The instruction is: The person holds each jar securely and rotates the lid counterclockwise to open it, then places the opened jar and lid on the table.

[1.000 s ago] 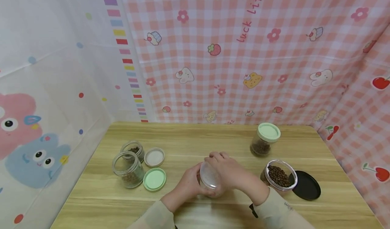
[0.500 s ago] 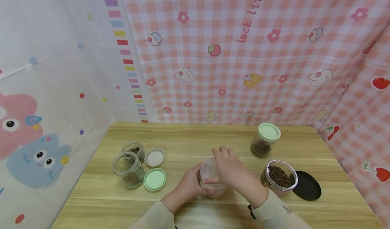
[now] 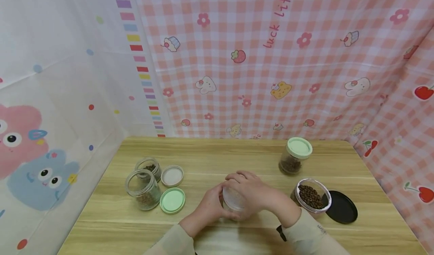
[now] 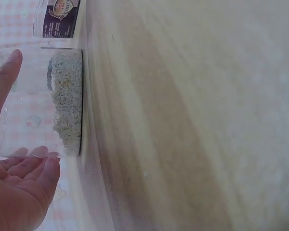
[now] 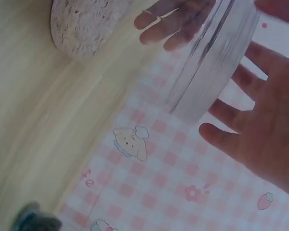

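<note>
In the middle of the table stands a clear jar [image 4: 67, 101], part filled with pale, coarse grains. A frosted lid [image 3: 234, 197] sits on its top. My left hand [image 3: 211, 204] holds the jar's body from the left; in the left wrist view its thumb and fingers curve around the clear wall. My right hand [image 3: 252, 193] grips the lid from above and the right, covering part of it. The right wrist view shows the right fingers [image 5: 226, 115] spread along the edge of the lid.
Two uncapped jars [image 3: 144, 194] stand left, beside a white lid [image 3: 172, 176] and a green lid [image 3: 172, 200]. At right are an open jar of coffee beans [image 3: 310, 196], a black lid [image 3: 342, 207] and a green-lidded jar [image 3: 291, 164]. Patterned cloth [image 3: 220, 66] hangs behind.
My right hand turned on the lid with its fingers lifted half a second ago, then turned back over the lid. My left hand has stayed around the jar.
</note>
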A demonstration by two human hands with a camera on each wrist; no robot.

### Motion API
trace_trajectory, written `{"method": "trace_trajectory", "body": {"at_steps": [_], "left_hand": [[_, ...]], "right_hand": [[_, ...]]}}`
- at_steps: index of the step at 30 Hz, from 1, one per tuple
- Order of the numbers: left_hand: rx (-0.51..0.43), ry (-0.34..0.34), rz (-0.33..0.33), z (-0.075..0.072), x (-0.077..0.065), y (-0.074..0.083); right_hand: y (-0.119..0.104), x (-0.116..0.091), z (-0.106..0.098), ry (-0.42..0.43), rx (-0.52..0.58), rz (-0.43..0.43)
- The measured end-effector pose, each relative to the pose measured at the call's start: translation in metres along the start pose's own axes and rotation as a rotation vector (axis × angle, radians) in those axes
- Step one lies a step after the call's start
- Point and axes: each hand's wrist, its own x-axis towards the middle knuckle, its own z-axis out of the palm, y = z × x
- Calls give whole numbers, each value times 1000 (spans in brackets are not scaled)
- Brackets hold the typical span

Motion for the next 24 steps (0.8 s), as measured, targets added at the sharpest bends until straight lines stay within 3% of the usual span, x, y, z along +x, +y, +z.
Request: {"method": "trace_trajectory", "body": {"at_steps": [3,8,10,12,19,21,24], "left_hand": [[-11,1,7,0,0,-1],[-71,-11,-9,0,0,-1],[-73,-11,-14,0,0,-1],[-61,-3,-12,1,0,-2],[-38,6,3,2,0,0],[-31,9,-4,2,0,0],[-46,7,-14,2,0,-1]], "right_hand": [[-2,3,2,35,10,57],[-9,7,9,116,-60,309],[-10,7,10,112,-72,349],[-9,6,10,95,-66,314],[0,-1,4,5,3,27],[0,-2,2,-9,23,12],[-1,1,4,51,25,92]]}}
